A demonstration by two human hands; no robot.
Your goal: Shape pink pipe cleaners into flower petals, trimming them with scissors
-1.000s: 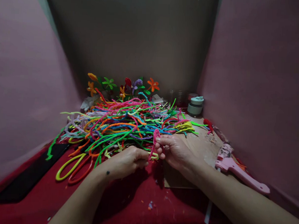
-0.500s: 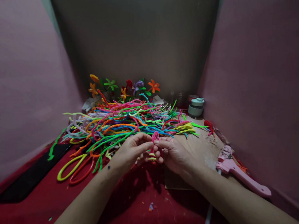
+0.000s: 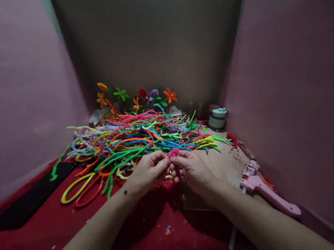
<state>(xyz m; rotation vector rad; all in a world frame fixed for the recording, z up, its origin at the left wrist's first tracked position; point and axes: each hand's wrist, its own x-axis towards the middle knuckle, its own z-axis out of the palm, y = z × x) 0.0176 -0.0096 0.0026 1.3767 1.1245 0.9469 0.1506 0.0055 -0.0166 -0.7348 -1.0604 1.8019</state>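
Note:
Both hands meet at the centre over a red cloth (image 3: 157,227). My left hand (image 3: 150,170) and my right hand (image 3: 192,170) pinch a bent pink pipe cleaner (image 3: 173,153) between their fingertips, its looped top standing up between them. Just behind the hands lies a large tangled pile of coloured pipe cleaners (image 3: 135,138). Finished pipe-cleaner flowers (image 3: 146,96) stand at the back of the pile.
A pink glue gun (image 3: 263,190) lies at the right by the pink wall. A brown cardboard sheet (image 3: 223,160) sits under my right hand. A small round container (image 3: 218,118) stands at the back right. A black flat object (image 3: 33,198) lies at the left.
My left hand rose from a closed rest on the cloth and joined my right hand on the pink pipe cleaner, whose long hanging end is now bent into a compact loop.

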